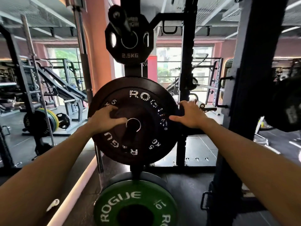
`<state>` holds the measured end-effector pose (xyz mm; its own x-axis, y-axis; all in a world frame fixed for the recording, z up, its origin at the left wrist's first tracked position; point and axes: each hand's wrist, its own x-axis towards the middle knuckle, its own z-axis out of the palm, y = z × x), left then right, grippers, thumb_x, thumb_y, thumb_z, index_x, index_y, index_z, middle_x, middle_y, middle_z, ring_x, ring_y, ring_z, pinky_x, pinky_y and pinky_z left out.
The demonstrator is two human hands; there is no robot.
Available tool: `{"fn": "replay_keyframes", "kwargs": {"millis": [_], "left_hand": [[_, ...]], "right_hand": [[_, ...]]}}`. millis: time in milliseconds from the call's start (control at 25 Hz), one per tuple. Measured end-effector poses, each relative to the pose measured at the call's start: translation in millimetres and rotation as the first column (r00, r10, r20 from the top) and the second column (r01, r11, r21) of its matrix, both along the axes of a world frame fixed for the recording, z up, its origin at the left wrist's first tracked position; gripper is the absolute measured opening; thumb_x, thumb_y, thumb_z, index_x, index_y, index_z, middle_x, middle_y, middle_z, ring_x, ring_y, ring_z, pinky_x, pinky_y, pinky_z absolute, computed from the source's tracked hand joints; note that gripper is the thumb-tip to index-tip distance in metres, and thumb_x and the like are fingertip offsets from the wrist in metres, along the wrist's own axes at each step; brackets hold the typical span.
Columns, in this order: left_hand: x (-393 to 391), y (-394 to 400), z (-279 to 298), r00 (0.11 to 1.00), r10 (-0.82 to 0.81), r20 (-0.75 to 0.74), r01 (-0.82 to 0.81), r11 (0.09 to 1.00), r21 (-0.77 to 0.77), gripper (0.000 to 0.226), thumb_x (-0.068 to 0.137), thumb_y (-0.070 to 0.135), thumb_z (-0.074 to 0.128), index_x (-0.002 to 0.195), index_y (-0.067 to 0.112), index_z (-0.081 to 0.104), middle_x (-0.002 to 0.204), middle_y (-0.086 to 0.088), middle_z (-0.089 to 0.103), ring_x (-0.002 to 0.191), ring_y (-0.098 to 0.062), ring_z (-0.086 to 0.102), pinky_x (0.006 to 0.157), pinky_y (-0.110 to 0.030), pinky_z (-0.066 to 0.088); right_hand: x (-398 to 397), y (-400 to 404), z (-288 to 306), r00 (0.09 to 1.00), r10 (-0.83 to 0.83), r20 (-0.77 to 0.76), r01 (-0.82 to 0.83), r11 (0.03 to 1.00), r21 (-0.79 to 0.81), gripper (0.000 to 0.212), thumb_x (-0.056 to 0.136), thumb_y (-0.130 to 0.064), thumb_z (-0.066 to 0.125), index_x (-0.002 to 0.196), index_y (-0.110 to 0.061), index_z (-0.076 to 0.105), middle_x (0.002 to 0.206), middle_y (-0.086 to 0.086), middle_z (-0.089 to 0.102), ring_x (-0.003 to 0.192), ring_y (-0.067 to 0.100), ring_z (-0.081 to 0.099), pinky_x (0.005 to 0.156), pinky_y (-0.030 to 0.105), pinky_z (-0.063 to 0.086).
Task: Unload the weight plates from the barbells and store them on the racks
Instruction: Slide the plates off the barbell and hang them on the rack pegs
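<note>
Gym rack (189,66), hands (104,119) hiding black plate (140,105)

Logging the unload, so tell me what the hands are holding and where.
Both are on the black 5 kg Rogue plate: left hand beside its centre hole, right hand over its right edge.

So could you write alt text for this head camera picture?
Two bare hands hold a black 5 kg Rogue plate on a rack peg: left hand on its face, right hand at its edge. A 2.5 kg plate hangs above, a green plate below.
</note>
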<state>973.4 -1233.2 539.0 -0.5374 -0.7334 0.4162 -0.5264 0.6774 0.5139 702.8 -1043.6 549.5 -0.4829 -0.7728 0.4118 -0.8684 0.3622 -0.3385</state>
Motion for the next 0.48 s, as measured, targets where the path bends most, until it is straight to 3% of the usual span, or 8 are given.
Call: {"fn": "replay_keyframes", "kwargs": {"millis": [120, 360, 480], "left_hand": [[-10.0, 55.1, -1.9, 0.999, 0.002, 0.042, -0.004, 0.999, 0.038, 0.073, 0.067, 0.065, 0.073, 0.129, 0.031, 0.052, 0.133, 0.002, 0.057, 0.121, -0.018, 0.052, 0.102, -0.030, 0.037], [-18.8, 161.6, 17.3, 0.994, 0.004, 0.110, -0.002, 1.000, -0.026, 0.083, 0.059, 0.079, 0.064, 0.130, 0.036, 0.050, 0.137, 0.005, 0.052, 0.127, -0.017, 0.047, 0.110, -0.045, 0.033], [-18.2, 212.8, 31.6, 0.994, 0.016, 0.111, -0.012, 0.999, -0.035, 0.083, 0.063, 0.075, 0.067, 0.133, 0.034, 0.047, 0.138, 0.003, 0.051, 0.125, -0.018, 0.048, 0.109, -0.043, 0.034]], "right_hand": [[-7.9, 43.5, 5.2, 0.996, 0.022, -0.085, -0.015, 0.997, 0.077, 0.088, 0.072, -0.071, 0.062, 0.143, -0.025, 0.037, 0.144, 0.009, 0.042, 0.132, 0.030, 0.043, 0.105, 0.050, 0.039], [-12.9, 125.1, 16.3, 0.994, 0.082, -0.078, -0.075, 0.993, 0.090, 0.092, 0.072, -0.070, 0.064, 0.146, -0.025, 0.032, 0.148, 0.008, 0.039, 0.135, 0.030, 0.040, 0.108, 0.053, 0.035], [-5.3, 166.7, 24.7, 0.991, 0.113, -0.066, -0.107, 0.991, 0.076, 0.094, 0.071, -0.071, 0.064, 0.146, -0.026, 0.030, 0.150, 0.009, 0.038, 0.135, 0.031, 0.039, 0.109, 0.055, 0.033]]}}
